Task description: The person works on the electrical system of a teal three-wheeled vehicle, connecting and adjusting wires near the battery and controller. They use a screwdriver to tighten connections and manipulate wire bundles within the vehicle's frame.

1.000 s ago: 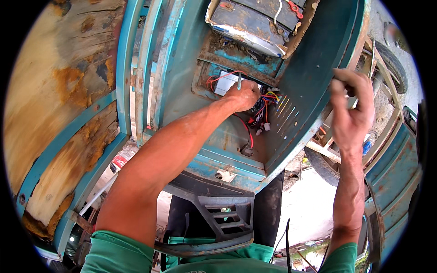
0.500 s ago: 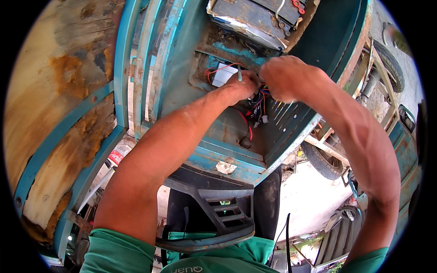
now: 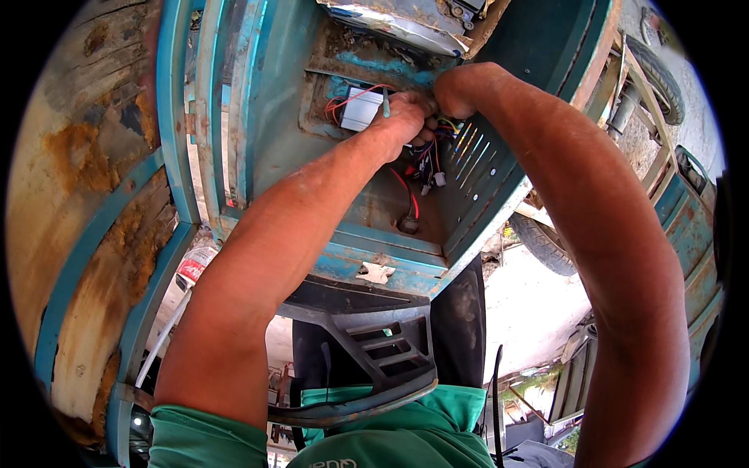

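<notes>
My left hand [image 3: 407,118] is closed in a pinch beside a bundle of coloured wires [image 3: 446,132], which comes out by its fingertips. A thin pale teal stick-like piece [image 3: 385,103] stands out at the back of this hand. My right hand [image 3: 459,87] is bent inward with its fingers curled against the left fingertips; what it grips is hidden. Left of the hands lies a silver finned box [image 3: 360,108] with thin red wires [image 3: 334,109]. White plug connectors [image 3: 438,179] hang from dark wires below. A thick red cable [image 3: 407,193] runs to a dark round part [image 3: 408,225].
The hands are inside a teal metal compartment [image 3: 343,199] with a slotted right wall [image 3: 488,168]. A worn battery-like block [image 3: 398,27] sits at its far end. A black plastic grille piece [image 3: 382,343] is nearest my body. Teal bars [image 3: 209,101] stand at left.
The whole view has shifted, so the compartment sits farther left and up. My right hand has turned, its wrist bending more over the left fingertips. Both hands stay together at the wires.
</notes>
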A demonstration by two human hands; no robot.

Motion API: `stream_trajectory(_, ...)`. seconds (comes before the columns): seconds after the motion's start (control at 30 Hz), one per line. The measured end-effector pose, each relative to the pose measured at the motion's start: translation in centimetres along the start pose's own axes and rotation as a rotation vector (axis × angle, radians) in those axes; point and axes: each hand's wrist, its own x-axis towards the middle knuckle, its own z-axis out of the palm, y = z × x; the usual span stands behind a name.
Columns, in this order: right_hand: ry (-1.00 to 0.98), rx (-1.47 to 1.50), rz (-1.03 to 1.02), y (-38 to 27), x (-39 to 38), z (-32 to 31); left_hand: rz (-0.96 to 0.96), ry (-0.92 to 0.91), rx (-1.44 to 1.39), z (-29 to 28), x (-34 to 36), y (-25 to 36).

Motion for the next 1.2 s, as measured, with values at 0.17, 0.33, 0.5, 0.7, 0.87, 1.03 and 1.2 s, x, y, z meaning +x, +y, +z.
stream_trajectory(0.17,0.046,0.024,-0.073,0.5,0.5,0.0,-0.001,-0.029,0.196,-1.3,1.4,-1.6)
stream_trajectory(0.33,0.041,-0.002,-0.036,0.6,0.9,0.3,0.208,-0.184,0.372,0.6,2.6,-4.4)
stream_trajectory(0.5,0.021,-0.072,-0.064,0.4,1.8,0.4,0.480,-0.127,0.771,-2.1,3.6,-4.0)
stream_trajectory(0.7,-0.006,-0.006,-0.014,-0.7,-0.3,-0.7,-0.124,-0.081,0.073,-2.9,1.7,-2.7)
stream_trajectory(0.87,-0.021,-0.022,-0.028,-1.1,-0.5,-1.0,-0.128,-0.156,-0.010,-3.7,1.8,-2.7)
stream_trajectory(1.03,-0.047,-0.054,-0.052,-1.1,0.4,-0.8,-0.143,-0.189,-0.001,-3.5,1.7,-2.4)
stream_trajectory(1.2,-0.022,-0.033,-0.053,-1.1,0.2,-0.8,-0.108,-0.132,0.090,-3.4,1.6,-2.3)
